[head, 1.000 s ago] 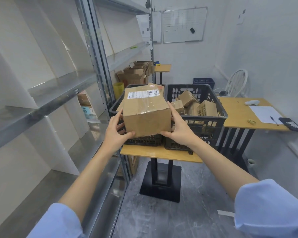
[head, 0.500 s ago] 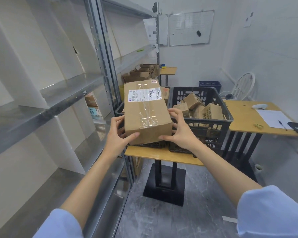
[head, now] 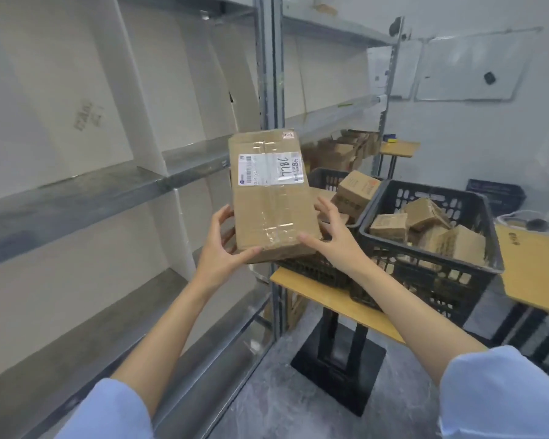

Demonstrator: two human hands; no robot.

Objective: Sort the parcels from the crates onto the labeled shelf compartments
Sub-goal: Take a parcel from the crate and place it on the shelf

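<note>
One box (head: 273,198) gripped by left hand (head: 219,248) and right hand (head: 333,239), fingers curled on its sides; right of fingers, two crates (head: 425,264).

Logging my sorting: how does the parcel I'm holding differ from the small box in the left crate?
The held parcel is much larger than the small box. The held parcel bears a white label; the small box shows none. Both are brown cardboard.
</note>
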